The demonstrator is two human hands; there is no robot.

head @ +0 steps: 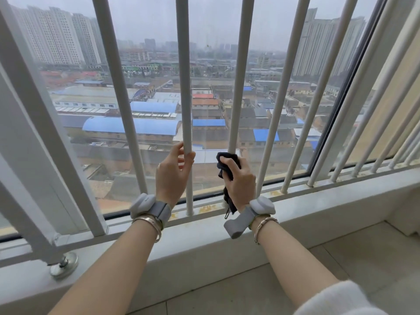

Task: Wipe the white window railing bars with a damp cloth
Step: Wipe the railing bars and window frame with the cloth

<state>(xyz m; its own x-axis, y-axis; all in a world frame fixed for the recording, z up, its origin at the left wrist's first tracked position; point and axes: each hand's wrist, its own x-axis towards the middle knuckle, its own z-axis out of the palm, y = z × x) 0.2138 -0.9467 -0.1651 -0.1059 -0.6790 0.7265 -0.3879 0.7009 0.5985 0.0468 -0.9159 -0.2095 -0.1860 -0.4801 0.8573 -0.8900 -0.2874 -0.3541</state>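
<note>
Several white vertical railing bars stand in front of the window glass. My left hand (173, 171) grips the middle bar (184, 87) low down, fingers curled round it. My right hand (238, 178) holds a dark cloth (225, 163) wrapped round the bar to the right (239, 87), near its lower end. A tail of the cloth hangs down below my right hand toward the sill. Both wrists carry grey strapped devices and bracelets.
The bars rise from a white bottom rail (204, 212) with rust spots at their feet. A grey sill (295, 214) runs below it. A thick white frame post (45, 133) and a round metal foot (64, 267) stand at left. Tiled floor lies at lower right.
</note>
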